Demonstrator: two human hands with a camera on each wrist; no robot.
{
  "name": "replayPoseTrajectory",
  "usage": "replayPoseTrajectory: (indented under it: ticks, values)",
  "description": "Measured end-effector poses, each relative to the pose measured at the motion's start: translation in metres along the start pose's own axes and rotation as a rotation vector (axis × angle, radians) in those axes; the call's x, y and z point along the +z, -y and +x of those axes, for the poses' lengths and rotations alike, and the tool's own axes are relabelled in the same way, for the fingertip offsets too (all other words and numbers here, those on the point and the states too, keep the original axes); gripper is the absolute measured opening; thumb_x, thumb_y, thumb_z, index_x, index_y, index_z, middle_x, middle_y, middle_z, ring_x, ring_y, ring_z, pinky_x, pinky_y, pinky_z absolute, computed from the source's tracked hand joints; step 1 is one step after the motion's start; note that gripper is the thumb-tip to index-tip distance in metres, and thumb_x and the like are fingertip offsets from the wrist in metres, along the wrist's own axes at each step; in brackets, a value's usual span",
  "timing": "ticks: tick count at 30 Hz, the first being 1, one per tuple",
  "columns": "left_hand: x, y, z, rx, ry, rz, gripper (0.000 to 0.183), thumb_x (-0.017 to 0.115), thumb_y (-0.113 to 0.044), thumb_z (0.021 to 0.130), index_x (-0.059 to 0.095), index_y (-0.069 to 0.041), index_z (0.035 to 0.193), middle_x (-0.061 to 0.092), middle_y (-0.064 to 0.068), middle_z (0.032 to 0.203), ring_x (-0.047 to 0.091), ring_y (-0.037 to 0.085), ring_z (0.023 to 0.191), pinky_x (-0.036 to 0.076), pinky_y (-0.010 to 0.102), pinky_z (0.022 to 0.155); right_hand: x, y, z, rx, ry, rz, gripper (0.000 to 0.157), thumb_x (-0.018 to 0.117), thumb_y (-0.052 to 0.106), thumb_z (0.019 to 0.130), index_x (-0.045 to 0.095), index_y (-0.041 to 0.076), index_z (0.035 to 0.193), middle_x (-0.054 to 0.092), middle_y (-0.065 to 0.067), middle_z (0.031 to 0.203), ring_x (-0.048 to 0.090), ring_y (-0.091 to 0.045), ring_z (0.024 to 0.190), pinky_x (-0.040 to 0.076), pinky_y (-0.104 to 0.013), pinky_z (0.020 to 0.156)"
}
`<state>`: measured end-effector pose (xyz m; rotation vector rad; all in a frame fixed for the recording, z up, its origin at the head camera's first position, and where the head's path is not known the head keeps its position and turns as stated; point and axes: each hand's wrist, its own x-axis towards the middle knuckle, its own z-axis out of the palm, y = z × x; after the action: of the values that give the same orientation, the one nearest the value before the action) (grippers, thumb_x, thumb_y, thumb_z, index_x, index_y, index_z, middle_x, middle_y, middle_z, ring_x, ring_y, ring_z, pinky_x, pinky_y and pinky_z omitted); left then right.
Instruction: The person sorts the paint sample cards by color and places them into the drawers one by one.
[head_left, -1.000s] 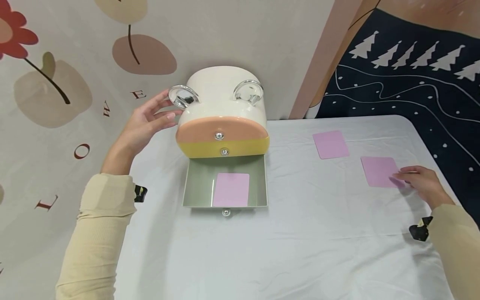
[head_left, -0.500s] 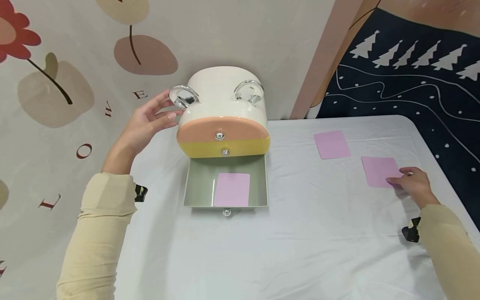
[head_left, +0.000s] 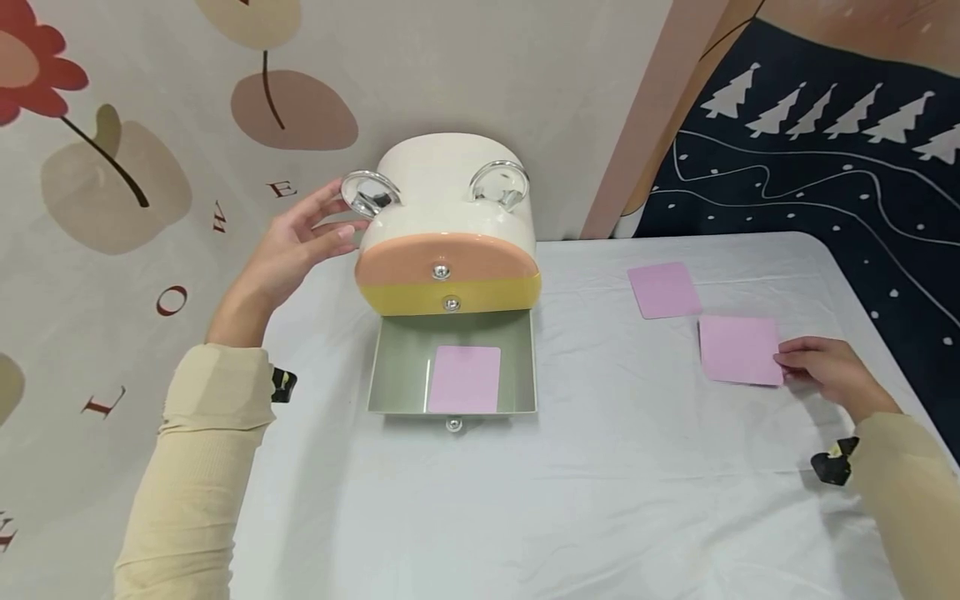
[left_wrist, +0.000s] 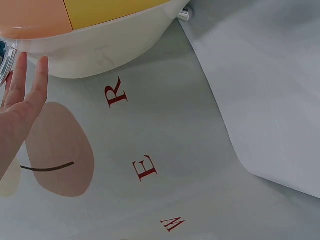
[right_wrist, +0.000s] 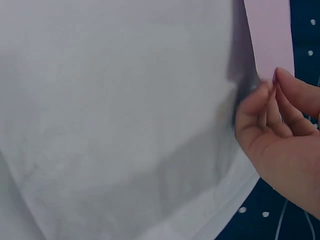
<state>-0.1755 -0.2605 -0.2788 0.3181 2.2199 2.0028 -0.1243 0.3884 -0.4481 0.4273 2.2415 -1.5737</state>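
Note:
A small rounded white cabinet (head_left: 450, 183) with silver ear-like pieces stands against the wall. Its orange drawer (head_left: 397, 258) and yellow drawer (head_left: 495, 292) are in, while the green bottom drawer (head_left: 401, 367) is pulled out. A pink square card (head_left: 464, 380) lies in that drawer. My left hand (head_left: 288, 250) rests its straight fingers by the left silver ear (head_left: 369, 194), against the cabinet's side. On the right, my right hand (head_left: 836, 373) pinches another pink card (head_left: 738, 350) by its edge, raised off the cloth. The right wrist view shows thumb and fingertips gripping the card (right_wrist: 270, 40).
One more pink card (head_left: 663, 290) lies flat on the white cloth (head_left: 600, 500), behind and left of the held one. A printed wall covering (head_left: 300, 50) rises behind and left. Dark tree-patterned fabric (head_left: 825, 183) lies beyond the table's right edge.
My right hand has reached the nearer pink card, pinched its edge and lifted it, shifting it slightly left. The left hand, cabinet and drawers have kept their places.

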Motion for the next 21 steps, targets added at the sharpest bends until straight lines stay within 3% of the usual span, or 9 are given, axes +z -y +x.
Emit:
replayPoseTrajectory:
  ticks: [5,10,15,21]
  values:
    - [0.0,0.001,0.001,0.003,-0.001,-0.003,0.064,0.059,-0.003,0.088,0.028,-0.01,0.144,0.042,0.011,0.125,0.055,0.015,0.109,0.049,0.021,0.084,0.004,0.014,-0.002,-0.03,0.04,0.019,0.017,0.057,0.006,0.089,0.059,0.022,0.083,0.059,0.009,0.077,0.056,-0.007,0.067,0.052,-0.021,0.062]
    - [0.0,0.001,0.001,0.003,0.004,-0.014,0.064,0.059,-0.003,0.088,0.029,-0.012,0.144,0.042,0.011,0.126,0.054,0.016,0.11,0.049,0.022,0.085,0.016,0.033,-0.006,-0.081,0.082,0.183,0.018,0.06,0.004,0.087,0.062,0.021,0.083,0.06,0.007,0.079,0.057,-0.009,0.068,0.051,-0.019,0.061]
    - [0.0,0.001,0.001,0.008,0.012,-0.012,0.064,0.058,-0.003,0.088,0.028,-0.012,0.144,0.04,0.013,0.129,0.055,0.011,0.108,0.048,0.022,0.086,0.041,0.057,-0.01,-0.118,0.136,0.266,0.016,0.063,0.0,0.084,0.062,0.015,0.087,0.061,0.004,0.081,0.058,-0.01,0.07,0.052,-0.02,0.063]
    - [0.0,0.002,0.001,0.009,0.009,-0.019,0.065,0.058,-0.002,0.088,0.027,-0.011,0.144,0.041,0.013,0.128,0.055,0.012,0.107,0.049,0.022,0.085,0.082,0.086,-0.012,-0.144,0.203,0.201,0.015,0.062,-0.002,0.085,0.054,0.006,0.095,0.062,0.001,0.08,0.059,-0.012,0.07,0.054,-0.024,0.062]
